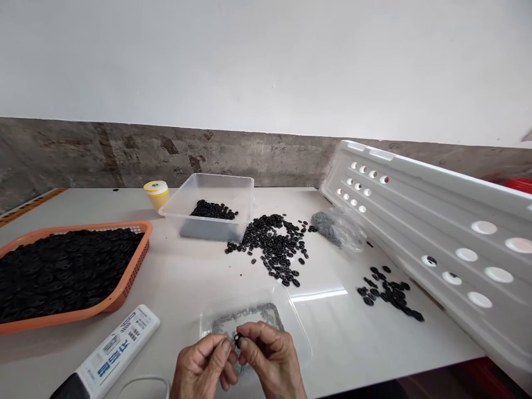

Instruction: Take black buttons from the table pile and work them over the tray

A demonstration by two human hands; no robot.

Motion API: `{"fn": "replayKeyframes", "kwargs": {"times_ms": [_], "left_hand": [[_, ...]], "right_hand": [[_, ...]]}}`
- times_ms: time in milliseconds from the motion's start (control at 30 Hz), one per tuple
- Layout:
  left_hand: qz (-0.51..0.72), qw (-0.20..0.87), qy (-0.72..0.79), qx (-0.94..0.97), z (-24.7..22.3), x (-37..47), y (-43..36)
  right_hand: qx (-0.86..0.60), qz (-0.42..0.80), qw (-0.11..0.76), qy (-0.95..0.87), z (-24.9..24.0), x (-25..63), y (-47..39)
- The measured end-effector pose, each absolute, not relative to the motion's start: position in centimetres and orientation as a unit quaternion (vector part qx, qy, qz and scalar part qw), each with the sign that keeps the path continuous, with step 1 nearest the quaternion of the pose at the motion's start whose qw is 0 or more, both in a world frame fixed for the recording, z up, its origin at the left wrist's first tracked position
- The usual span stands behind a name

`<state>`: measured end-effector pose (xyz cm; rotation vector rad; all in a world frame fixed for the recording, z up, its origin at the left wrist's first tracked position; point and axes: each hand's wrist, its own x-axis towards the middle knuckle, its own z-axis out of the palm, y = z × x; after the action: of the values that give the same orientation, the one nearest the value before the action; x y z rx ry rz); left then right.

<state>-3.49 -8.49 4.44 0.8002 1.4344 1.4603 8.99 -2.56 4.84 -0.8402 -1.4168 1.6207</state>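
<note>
Over a shallow clear tray (pixel 305 338) of small metallic pieces, both hands meet at the bottom centre. My right hand (pixel 272 357) pinches a small black ring-like part (pixel 237 338) between thumb and forefinger. Beside it, my left hand (pixel 205 360) has its thumb and forefinger pressed together at the part's left side; whatever is between them is too small to name. Beyond the tray lies a loose pile of black oval parts (pixel 276 244). A clear plastic bin (pixel 208 221) behind it holds more of them.
An orange basket (pixel 143 246) full of black parts stands left, near a white labelled device (pixel 118 352). A yellow cup (pixel 157 195) sits at the back. Rightward are a clear bag (pixel 338 227), scattered black pieces (pixel 393 293) and a leaning white perforated panel (pixel 415 221).
</note>
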Motion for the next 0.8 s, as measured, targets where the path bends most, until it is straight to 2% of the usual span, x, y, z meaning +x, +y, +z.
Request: {"fn": "replayKeyframes", "kwargs": {"times_ms": [200, 600, 800], "left_hand": [[0.585, 0.436, 0.592, 0.342, 3.6, -3.5, -8.3], [0.564, 0.405, 0.601, 0.396, 2.8, -3.7, -8.2], [0.562, 0.326, 0.618, 0.442, 2.5, -3.3, -8.1]], "right_hand": [[-0.331, 0.694, 0.396, -0.502, 4.7, 8.8, -2.4], [-0.352, 0.649, 0.417, -0.530, 3.9, 8.8, -2.4], [-0.370, 0.622, 0.422, -0.546, 3.6, 8.5, -2.6]]}}
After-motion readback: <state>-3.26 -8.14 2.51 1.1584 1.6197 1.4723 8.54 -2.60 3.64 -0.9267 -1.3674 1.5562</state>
